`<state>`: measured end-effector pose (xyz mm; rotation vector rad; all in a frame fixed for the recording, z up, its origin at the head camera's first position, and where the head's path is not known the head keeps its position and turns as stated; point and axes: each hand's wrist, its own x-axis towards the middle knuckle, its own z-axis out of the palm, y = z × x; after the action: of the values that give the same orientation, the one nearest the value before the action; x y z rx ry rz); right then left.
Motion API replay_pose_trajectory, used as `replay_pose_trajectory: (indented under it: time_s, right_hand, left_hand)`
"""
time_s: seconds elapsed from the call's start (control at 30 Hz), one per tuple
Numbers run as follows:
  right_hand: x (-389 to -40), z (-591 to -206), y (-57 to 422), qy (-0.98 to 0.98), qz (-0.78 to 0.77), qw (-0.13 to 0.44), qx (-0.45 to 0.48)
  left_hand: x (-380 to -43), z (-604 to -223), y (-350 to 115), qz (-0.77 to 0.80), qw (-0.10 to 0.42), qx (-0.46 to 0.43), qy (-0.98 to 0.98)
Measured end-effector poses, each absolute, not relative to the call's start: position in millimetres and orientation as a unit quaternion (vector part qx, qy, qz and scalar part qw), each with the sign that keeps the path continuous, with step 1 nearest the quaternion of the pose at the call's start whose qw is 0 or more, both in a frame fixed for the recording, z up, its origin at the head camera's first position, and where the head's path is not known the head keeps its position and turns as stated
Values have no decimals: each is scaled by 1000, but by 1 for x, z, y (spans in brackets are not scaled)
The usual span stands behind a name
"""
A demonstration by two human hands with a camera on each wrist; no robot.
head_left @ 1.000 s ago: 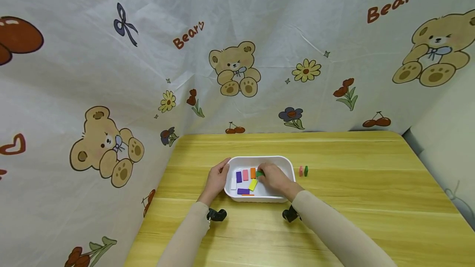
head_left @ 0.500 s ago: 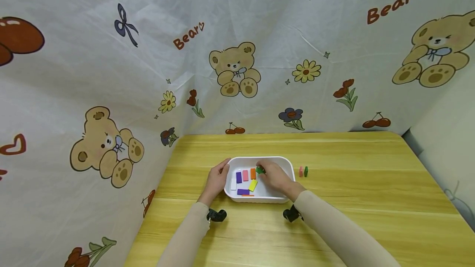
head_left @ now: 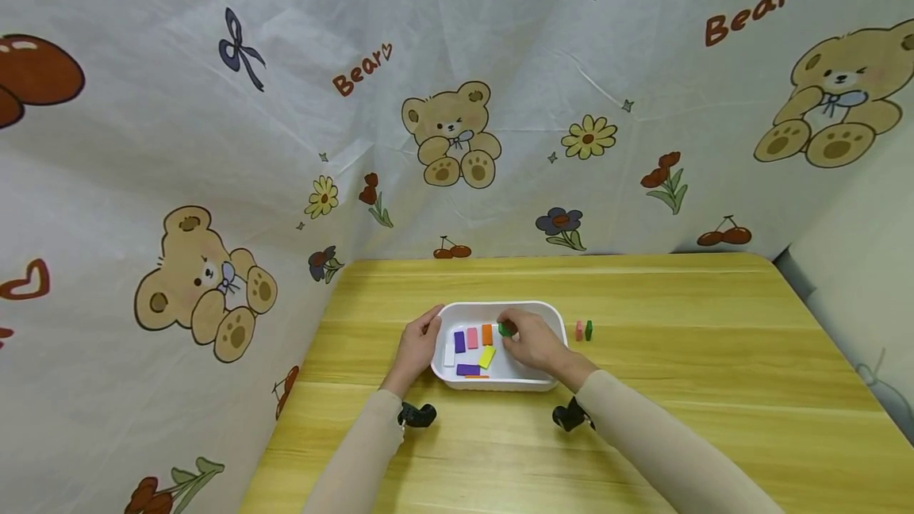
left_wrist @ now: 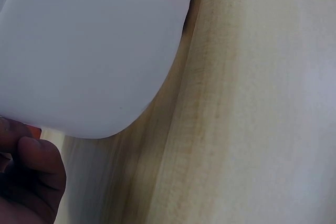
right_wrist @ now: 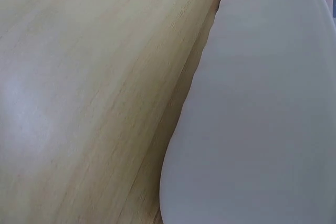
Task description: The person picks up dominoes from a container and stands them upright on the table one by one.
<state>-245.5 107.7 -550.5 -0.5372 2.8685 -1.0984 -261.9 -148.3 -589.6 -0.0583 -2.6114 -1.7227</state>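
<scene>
A white plastic tray (head_left: 493, 385) sits on the table with several coloured blocks in it. My left hand (head_left: 416, 346) holds the tray at its left end; in the left wrist view the curled fingers (left_wrist: 42, 156) lie against its wall. Inside the tray, my right hand (head_left: 537, 344) pinches a small green block (head_left: 504, 330) between thumb and fingers, partly hidden by them. Left of it lie an orange block (head_left: 487, 334), a pink block (head_left: 472, 338) and a purple block (head_left: 459, 342). Nearer are a yellow block (head_left: 487, 356), a white block (head_left: 449, 354) and another purple block (head_left: 467, 370).
Right of the tray, a pink block (head_left: 579, 331) and a green block (head_left: 589, 330) stand on edge, side by side, on the wooden table (head_left: 678, 355). A bear-printed cloth (head_left: 528, 181) hangs behind the table and along its left side.
My right hand has lifted the green block slightly and drawn it a little to the right, away from the orange block. The left hand and the tray have stayed put.
</scene>
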Motion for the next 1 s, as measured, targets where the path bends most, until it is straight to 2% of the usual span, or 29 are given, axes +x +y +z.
replay_pose_trajectory:
  time_s: [0.5, 1.0]
  right_hand:
    - [-244, -545, 117, 907, -370, -4, -199]
    - [-242, -537, 135, 897, -387, 18, -211]
  left_hand:
    - [-262, -588, -148, -548, 10, -19, -836]
    - [-260, -586, -147, -543, 7, -13, -839]
